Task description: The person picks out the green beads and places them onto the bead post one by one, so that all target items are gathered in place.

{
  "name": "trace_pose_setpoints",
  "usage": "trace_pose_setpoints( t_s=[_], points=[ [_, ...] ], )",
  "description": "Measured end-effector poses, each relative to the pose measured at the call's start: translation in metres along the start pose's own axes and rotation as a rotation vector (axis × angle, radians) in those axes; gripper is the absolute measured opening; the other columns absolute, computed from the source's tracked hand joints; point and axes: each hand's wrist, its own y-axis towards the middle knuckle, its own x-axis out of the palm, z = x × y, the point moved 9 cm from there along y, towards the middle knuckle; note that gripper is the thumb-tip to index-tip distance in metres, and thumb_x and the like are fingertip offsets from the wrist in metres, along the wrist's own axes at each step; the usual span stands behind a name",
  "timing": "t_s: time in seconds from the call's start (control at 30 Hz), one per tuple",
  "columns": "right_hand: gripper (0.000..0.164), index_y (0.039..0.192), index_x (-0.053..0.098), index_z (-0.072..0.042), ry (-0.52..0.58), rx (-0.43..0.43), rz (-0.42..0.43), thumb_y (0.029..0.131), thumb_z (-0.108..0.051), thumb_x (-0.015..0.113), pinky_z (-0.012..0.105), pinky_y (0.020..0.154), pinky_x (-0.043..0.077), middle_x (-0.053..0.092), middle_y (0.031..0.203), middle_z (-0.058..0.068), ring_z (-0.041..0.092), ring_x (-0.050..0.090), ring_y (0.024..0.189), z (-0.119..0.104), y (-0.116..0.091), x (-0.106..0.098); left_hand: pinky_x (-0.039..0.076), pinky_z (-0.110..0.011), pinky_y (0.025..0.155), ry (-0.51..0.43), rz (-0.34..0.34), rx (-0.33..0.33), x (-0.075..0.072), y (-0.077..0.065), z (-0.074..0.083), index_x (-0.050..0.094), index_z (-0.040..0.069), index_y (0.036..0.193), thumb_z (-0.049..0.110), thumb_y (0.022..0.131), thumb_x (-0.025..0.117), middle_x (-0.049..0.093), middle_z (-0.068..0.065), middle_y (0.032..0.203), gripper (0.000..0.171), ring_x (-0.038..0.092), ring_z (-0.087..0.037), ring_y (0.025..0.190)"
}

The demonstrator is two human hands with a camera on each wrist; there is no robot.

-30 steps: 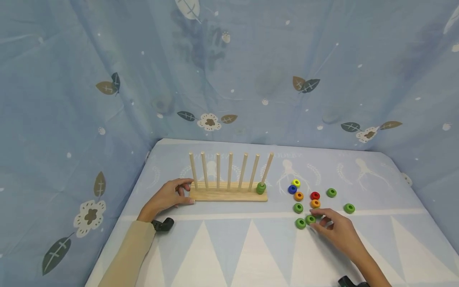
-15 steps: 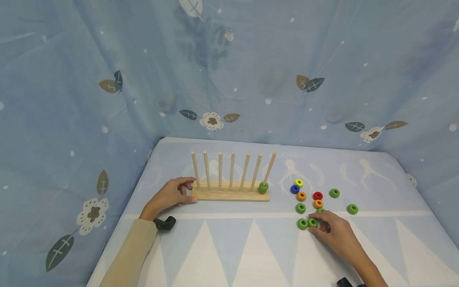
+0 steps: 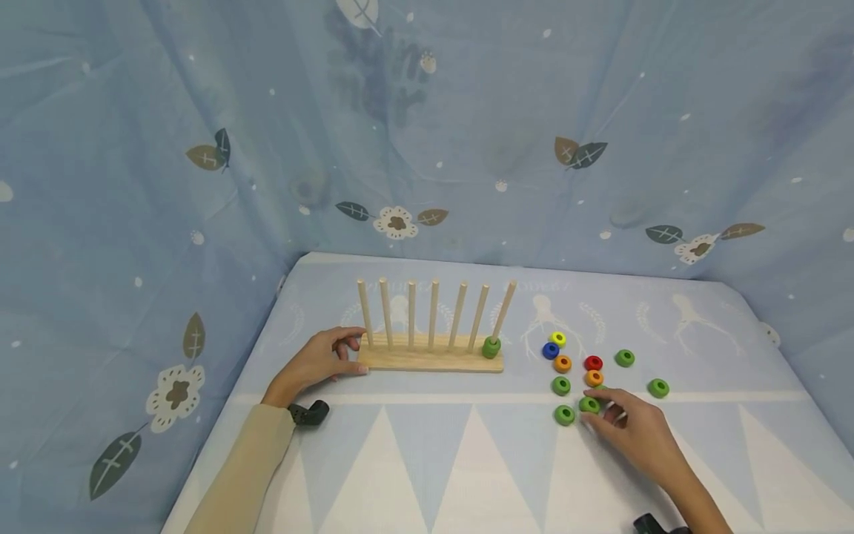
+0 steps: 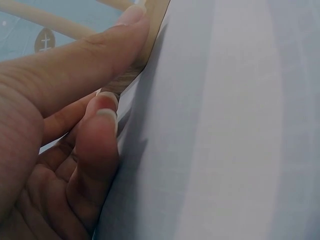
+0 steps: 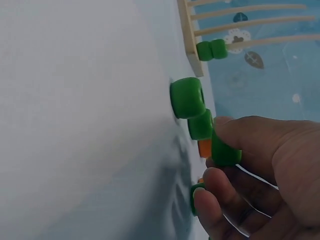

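In the head view my left hand [image 3: 320,363] grips the left end of a wooden peg rack [image 3: 427,361], thumb at the front edge and fingers behind. The left wrist view shows the thumb lying along the rack's edge [image 4: 156,35]. Several upright pegs stand on the rack, and green beads [image 3: 491,347] sit on the rightmost one. My right hand [image 3: 634,426] pinches a green bead [image 5: 225,151] between thumb and fingers, over the right part of the table. Just left of it lies another green bead [image 3: 564,415]. A further green bead is partly hidden behind the right fingers.
Loose beads lie right of the rack: yellow [image 3: 557,339], blue [image 3: 550,351], red [image 3: 594,363], two orange and several green, including one [image 3: 658,388] at the far right. A patterned cloth covers the table [image 3: 427,460]. Blue curtains [image 3: 467,148] surround it.
The pinched green bead has come away from the green bead on its left, moving slightly right and away from me with my right hand. My left hand stays on the rack. The head view has shifted slightly.
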Motion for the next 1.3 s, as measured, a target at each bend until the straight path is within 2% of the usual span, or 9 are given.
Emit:
trace_pose_setpoints(
  t_s=[0.27, 0.53, 0.87, 1.3],
  points=[
    [0.042, 0.122, 0.075, -0.011, 0.014, -0.068, 0.085, 0.082, -0.012, 0.088, 0.024, 0.06, 0.053, 0.068, 0.084, -0.003, 0.008, 0.061, 0.07, -0.007, 0.006, -0.016, 0.052, -0.033, 0.053, -0.001, -0.002, -0.012, 0.001, 0.0, -0.002, 0.055, 0.01, 0.147, 0.026, 0.079, 0.092, 0.06, -0.007, 0.111, 0.079, 0.055, -0.022, 0.075],
    [0.04, 0.122, 0.073, -0.01, 0.045, -0.095, 0.09, 0.085, -0.013, 0.087, 0.024, 0.06, 0.054, 0.073, 0.098, 0.003, 0.008, 0.063, 0.07, -0.015, 0.013, -0.025, 0.052, -0.034, 0.053, -0.004, -0.011, -0.021, 0.003, -0.001, -0.001, 0.054, 0.01, 0.148, 0.027, 0.079, 0.092, 0.059, -0.008, 0.112, 0.081, 0.055, -0.023, 0.076],
    [0.038, 0.122, 0.073, -0.011, 0.055, -0.141, 0.091, 0.087, -0.015, 0.086, 0.024, 0.058, 0.054, 0.066, 0.085, -0.001, 0.009, 0.063, 0.069, -0.029, 0.028, -0.032, 0.053, -0.035, 0.054, 0.004, -0.003, -0.036, 0.001, -0.003, -0.002, 0.055, 0.013, 0.148, 0.029, 0.078, 0.093, 0.06, -0.006, 0.111, 0.081, 0.056, -0.024, 0.077],
    [0.038, 0.123, 0.073, -0.01, 0.04, -0.21, 0.124, 0.087, -0.013, 0.085, 0.024, 0.061, 0.054, 0.069, 0.093, 0.002, 0.018, 0.065, 0.074, -0.053, 0.044, -0.042, 0.053, -0.035, 0.054, -0.01, -0.009, -0.034, 0.0, 0.001, -0.003, 0.055, 0.014, 0.147, 0.03, 0.078, 0.093, 0.059, -0.007, 0.111, 0.08, 0.055, -0.025, 0.078]
  ],
)
